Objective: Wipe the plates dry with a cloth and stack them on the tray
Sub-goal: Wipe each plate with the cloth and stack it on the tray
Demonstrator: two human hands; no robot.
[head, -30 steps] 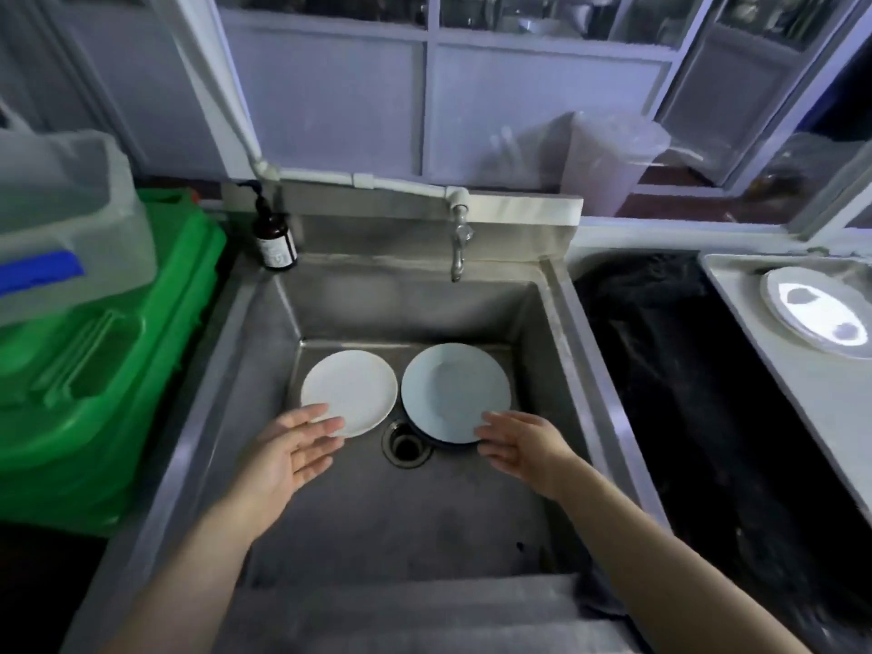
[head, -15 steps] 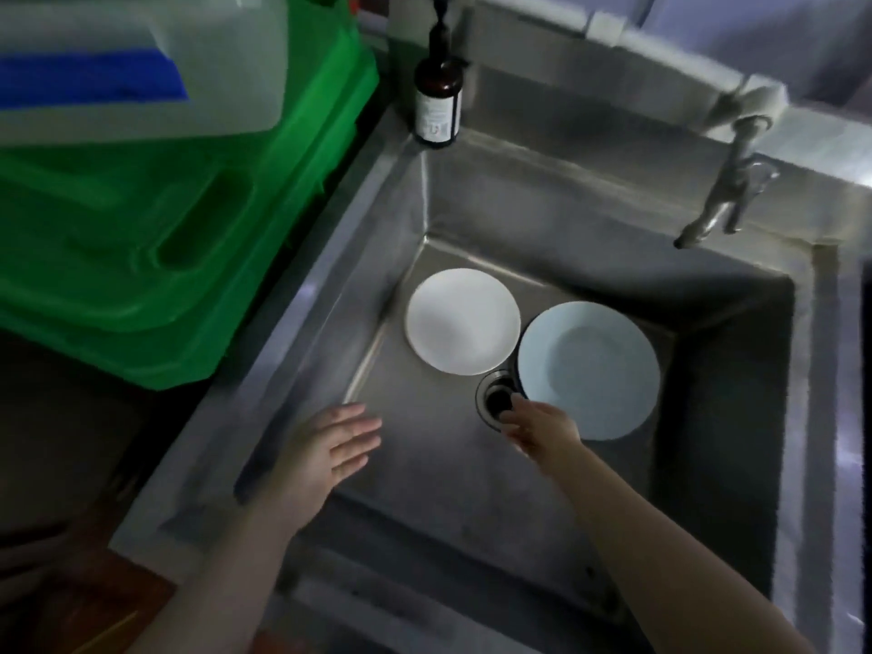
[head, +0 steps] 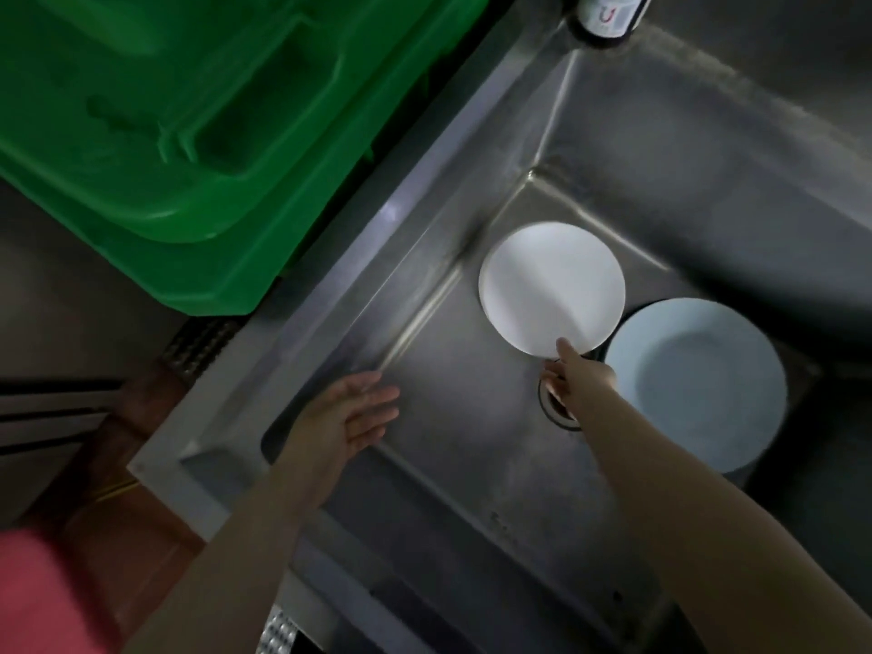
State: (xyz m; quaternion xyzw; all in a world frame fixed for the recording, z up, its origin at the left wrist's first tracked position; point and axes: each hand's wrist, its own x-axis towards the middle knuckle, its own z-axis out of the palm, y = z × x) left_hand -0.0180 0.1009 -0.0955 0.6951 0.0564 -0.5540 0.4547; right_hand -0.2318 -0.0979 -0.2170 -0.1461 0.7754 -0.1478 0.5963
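The right hand (head: 578, 377) pinches the near rim of the small round white plate (head: 549, 287), thumb on top, over the round metal drain (head: 559, 413). The left hand (head: 347, 415) hovers with fingers spread, holding nothing, above bare steel sink (head: 448, 370) floor — open room there. The larger pale-blue round plate (head: 698, 382) lies just right. Half a second ago the right hand was at the blue plate's edge — the white plate lay untouched.

Two plates are set in the sink (head: 330, 332): the smaller plate (head: 551, 287) toward the far left corner, the larger plate (head: 698, 382) just beside it on the right, the drain (head: 557, 410) before them.
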